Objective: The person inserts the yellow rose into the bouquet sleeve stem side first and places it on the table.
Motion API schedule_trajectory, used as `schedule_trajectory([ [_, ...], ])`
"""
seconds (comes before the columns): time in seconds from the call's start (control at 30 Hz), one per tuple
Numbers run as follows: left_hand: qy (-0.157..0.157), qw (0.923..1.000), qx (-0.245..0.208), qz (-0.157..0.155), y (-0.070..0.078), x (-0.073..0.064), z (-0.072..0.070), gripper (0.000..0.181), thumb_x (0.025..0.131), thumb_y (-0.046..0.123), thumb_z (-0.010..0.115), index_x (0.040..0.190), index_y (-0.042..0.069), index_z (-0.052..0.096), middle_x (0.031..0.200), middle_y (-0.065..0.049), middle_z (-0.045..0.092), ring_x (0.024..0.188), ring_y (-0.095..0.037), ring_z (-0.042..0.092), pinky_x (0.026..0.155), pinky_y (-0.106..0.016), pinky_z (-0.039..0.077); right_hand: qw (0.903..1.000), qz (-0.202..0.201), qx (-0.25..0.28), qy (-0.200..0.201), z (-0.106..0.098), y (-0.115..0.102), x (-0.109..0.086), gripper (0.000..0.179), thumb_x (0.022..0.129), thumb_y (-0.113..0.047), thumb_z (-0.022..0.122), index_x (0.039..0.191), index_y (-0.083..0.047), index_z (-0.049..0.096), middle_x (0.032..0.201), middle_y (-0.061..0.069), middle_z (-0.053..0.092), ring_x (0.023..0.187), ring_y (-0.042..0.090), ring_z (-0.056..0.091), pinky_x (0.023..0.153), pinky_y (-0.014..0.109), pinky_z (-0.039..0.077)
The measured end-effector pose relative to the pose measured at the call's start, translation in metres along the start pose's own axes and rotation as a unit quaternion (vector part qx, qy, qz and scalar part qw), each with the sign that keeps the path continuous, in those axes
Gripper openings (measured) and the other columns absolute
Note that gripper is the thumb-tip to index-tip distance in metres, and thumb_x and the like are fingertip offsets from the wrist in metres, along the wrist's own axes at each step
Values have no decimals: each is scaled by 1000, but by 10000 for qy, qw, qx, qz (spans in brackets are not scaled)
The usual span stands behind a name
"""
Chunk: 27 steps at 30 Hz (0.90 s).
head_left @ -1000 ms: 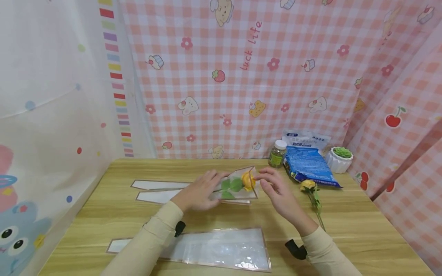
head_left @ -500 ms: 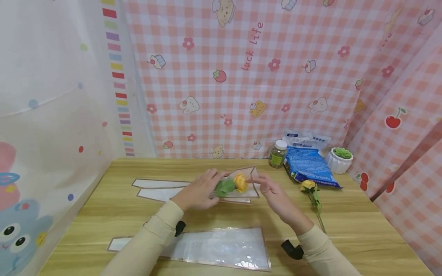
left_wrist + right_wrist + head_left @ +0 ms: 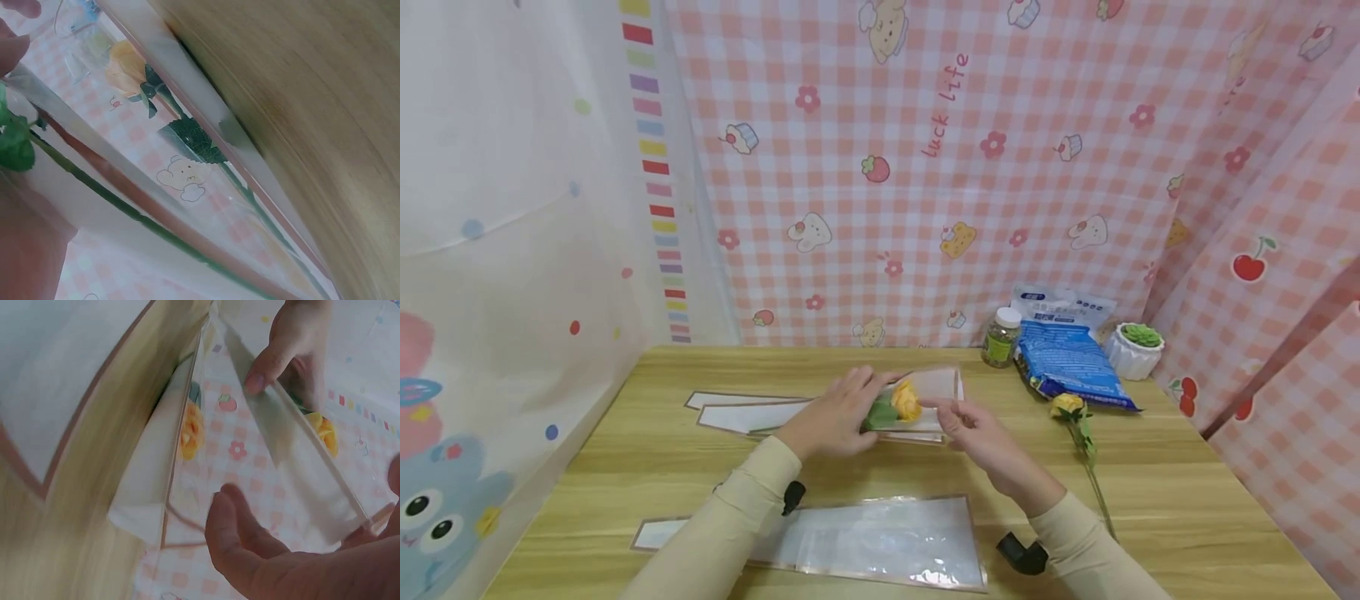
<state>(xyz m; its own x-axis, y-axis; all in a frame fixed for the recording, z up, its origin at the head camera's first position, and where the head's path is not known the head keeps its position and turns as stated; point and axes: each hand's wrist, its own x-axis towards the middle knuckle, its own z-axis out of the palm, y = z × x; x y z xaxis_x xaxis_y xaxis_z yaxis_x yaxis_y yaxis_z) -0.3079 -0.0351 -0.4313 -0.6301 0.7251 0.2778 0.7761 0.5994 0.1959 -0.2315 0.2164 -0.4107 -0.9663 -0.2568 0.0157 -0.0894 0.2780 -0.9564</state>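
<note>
My left hand holds a clear, brown-edged flower sleeve at the back middle of the table. Its thumb lies over the film edge in the right wrist view. A yellow rose with green leaves lies in the sleeve, bloom toward the right; its stem shows in the left wrist view. My right hand points its index finger at the bloom, the other fingers bent. In the right wrist view, yellow blooms appear twice; I cannot tell whether one is a reflection.
White-looking sleeves lie beneath and left of the left hand. A larger stack of sleeves lies in front. To the right are another yellow rose, a blue packet, a jar and a potted succulent.
The rose has slid left, deeper into the sleeve, and my right hand has followed it leftward. The sleeve's mouth has flattened. My left hand has stayed nearly in place.
</note>
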Motion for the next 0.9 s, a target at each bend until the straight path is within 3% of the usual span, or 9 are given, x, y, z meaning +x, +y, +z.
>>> schedule_trajectory([
  [0.13,18,9999,53,101,0,1,1,90,83,23,78,157,20,29,112,1,41,93,-14,39,82,-32,38,9993,251,201,-167,1,-1,1,46,102,-34,60,140,-6,61,149,16,51,128,34,51,102,56,43],
  [0.23,0,9999,84,141,1,2,1,90,82,22,79,157,20,29,111,1,41,94,-14,39,82,-33,38,9989,307,227,-267,3,0,3,48,102,-33,61,141,-5,59,140,17,59,119,35,61,100,54,44],
  [0.4,-31,9997,183,149,-1,3,1,91,81,23,80,157,19,29,113,0,43,97,-15,40,86,-34,39,9978,251,469,-394,5,4,6,49,103,-30,59,142,1,55,138,21,60,117,41,64,102,59,44],
  [0.5,19,9995,295,102,-3,3,0,91,82,26,80,157,20,29,118,-1,45,102,-16,42,89,-36,39,9966,174,722,-352,8,6,10,47,105,-27,55,140,5,56,141,22,57,116,38,65,102,55,46],
  [0.73,366,9990,140,-220,-15,-2,-13,98,82,34,86,158,16,28,136,-8,50,127,-27,45,100,-54,31,9877,161,1553,42,7,9,19,41,107,-19,51,129,14,58,139,19,58,106,20,69,95,38,54],
  [0.9,798,9946,366,-547,-33,-12,-24,105,79,34,88,159,16,23,150,-11,40,139,-31,36,109,-68,18,9762,120,2160,113,-4,8,27,47,109,-22,48,141,13,49,129,12,65,102,16,71,96,36,53],
])
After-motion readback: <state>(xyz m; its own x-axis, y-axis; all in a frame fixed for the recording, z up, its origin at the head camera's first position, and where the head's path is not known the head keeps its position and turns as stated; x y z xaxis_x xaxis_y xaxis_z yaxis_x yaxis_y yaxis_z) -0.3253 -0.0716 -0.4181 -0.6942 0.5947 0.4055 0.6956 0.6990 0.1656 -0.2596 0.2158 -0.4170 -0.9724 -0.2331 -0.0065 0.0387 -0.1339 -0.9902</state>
